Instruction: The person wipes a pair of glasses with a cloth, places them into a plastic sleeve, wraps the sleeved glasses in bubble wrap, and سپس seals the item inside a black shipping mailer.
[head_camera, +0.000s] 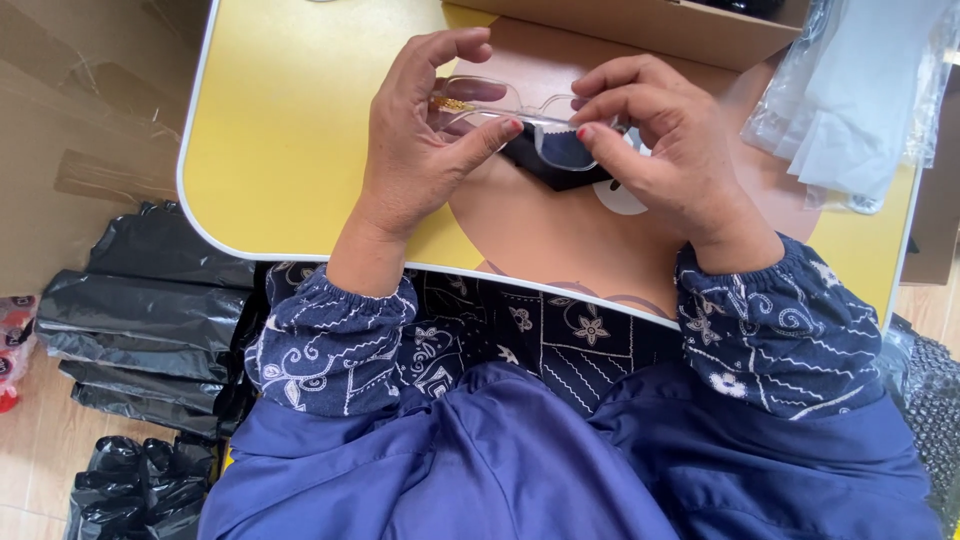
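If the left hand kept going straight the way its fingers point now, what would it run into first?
The left hand points up and to the right, already touching the clear-framed glasses that both hands hold. Beyond them, the first thing in line looks like the cardboard box at the table's far edge, though depth is hard to judge.

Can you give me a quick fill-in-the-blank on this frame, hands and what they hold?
1. Both hands, left hand and right hand, hold a pair of clear-framed ____.
2. A dark ____ lies under the right lens.
3. The table top is mostly ____.
4. On the floor by the left arm lie black plastic bags, folded in a ____.

Missing words: glasses; cloth; yellow; stack
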